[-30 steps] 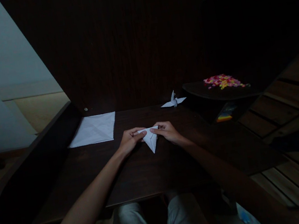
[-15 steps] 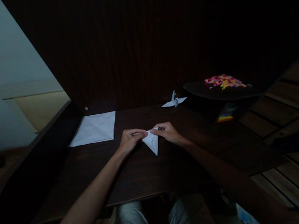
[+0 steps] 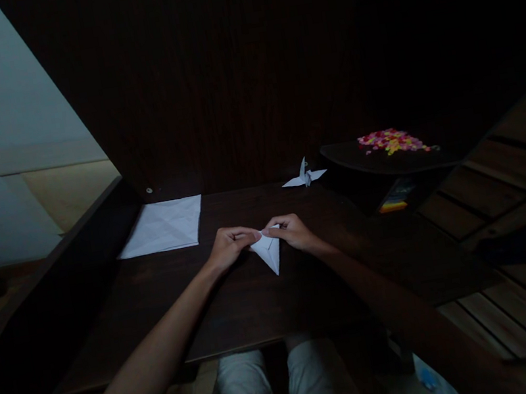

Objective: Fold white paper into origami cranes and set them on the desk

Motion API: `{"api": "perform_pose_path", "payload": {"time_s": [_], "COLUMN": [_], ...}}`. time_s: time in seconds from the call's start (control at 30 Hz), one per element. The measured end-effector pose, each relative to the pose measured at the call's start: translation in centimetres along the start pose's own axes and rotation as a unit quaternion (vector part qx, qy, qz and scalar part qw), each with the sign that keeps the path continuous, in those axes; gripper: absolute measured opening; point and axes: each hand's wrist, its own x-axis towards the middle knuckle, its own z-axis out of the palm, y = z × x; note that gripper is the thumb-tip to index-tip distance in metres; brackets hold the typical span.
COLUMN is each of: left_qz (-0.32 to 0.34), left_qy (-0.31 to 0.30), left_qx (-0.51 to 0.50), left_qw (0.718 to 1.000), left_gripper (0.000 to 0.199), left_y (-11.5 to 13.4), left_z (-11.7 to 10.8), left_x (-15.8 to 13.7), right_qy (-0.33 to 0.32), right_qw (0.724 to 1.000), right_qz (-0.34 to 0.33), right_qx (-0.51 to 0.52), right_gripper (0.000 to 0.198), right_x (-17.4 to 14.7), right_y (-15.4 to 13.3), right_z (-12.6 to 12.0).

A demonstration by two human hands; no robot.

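Observation:
A small folded piece of white paper (image 3: 270, 253), kite-shaped with its point toward me, is held just above or on the dark desk; I cannot tell which. My left hand (image 3: 229, 247) pinches its upper left edge between thumb and fingers. At the upper right edge, my right hand (image 3: 294, 232) grips it the same way, the two thumbs close together on top. Beyond my right hand stands a white paper crane (image 3: 306, 177) with wings spread. Flat white paper sheets (image 3: 165, 226) lie to the left, past my left hand.
On a low rounded shelf (image 3: 336, 155) at the right lies a heap of small pink, red and yellow pieces (image 3: 391, 141). A colourful box-like item (image 3: 393, 201) sits under it. The desk (image 3: 242, 320) has a raised side panel (image 3: 56, 276) at left and a tall dark back panel (image 3: 204, 80).
Both hands keep their pinch on the folded paper, and its point has shifted very slightly down and right. My view has moved a little; my legs sit differently under the desk.

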Motion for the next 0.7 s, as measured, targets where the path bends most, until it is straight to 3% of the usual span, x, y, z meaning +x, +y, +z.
{"api": "perform_pose_path", "payload": {"time_s": [0.23,0.43,0.7], "left_qz": [-0.012,-0.043,-0.043], "left_qy": [-0.012,-0.004,-0.007], "left_qx": [-0.044,-0.055,-0.058], "left_qw": [0.999,0.998,0.997], "left_gripper": [0.036,0.046,0.044], "left_y": [0.16,-0.47,-0.35], "left_z": [-0.09,-0.36,-0.33], "left_x": [0.16,0.39,0.38], "right_qy": [0.029,0.011,0.039], "right_qw": [0.999,0.999,0.996], "right_qz": [0.021,0.026,0.068], "right_qx": [0.016,0.015,0.047], "right_gripper": [0.030,0.037,0.047], "right_x": [0.33,0.35,0.42], "right_y": [0.09,0.46,0.46], "right_z": [0.10,0.02,-0.07]}}
